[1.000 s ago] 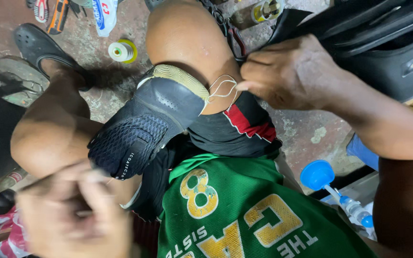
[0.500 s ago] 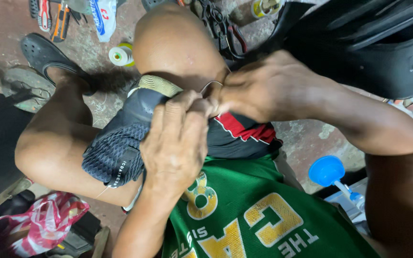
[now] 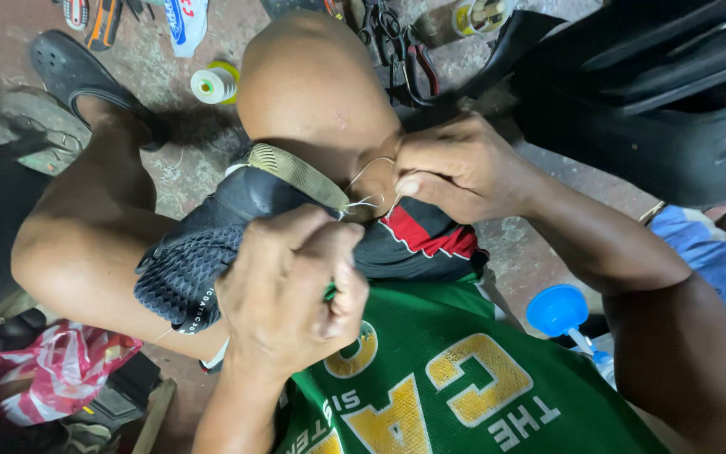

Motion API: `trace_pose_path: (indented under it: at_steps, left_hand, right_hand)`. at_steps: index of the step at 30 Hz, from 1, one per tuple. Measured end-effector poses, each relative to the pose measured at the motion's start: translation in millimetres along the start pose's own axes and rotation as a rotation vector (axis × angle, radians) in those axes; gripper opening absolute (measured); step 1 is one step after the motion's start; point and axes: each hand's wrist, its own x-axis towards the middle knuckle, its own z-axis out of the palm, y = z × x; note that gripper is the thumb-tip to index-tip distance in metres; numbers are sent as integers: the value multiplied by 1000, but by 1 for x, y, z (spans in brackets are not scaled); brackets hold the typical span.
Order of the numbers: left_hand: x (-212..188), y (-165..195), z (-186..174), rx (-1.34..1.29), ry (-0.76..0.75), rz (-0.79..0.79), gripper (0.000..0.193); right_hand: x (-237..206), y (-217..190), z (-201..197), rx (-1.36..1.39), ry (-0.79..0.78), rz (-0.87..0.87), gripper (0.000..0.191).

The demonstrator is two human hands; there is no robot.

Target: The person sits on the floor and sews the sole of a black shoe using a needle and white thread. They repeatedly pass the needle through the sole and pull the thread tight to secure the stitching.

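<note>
Lowered since before, left hand [image 3: 291, 290] clamps the mesh-textured black shoe [image 3: 212, 244]; right-hand fingers [image 3: 430, 187] pinch pale thread [image 3: 363, 172].

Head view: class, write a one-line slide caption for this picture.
Left hand grips a black shoe on the lap while the right hand pulls pale thread at its sole edge.

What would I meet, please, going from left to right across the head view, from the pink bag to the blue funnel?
Pink bag → black shoe → left hand → right hand → blue funnel.
</note>
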Motion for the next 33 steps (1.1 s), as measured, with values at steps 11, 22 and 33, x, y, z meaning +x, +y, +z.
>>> trace_pose_path:
  at_steps: [11, 22, 33]
  left_hand:
    - [9, 2, -2, -75, 42, -147, 26]
    - [29, 5, 2, -12, -132, -15, 20]
    - [11, -7, 3, -177, -49, -52, 13]
  right_hand:
    - [9, -32, 19, -360, 245, -171, 19]
    - [-11, -21, 1, 603, 7, 170, 8]
    - [-12, -23, 27, -298, 355, 181, 7]
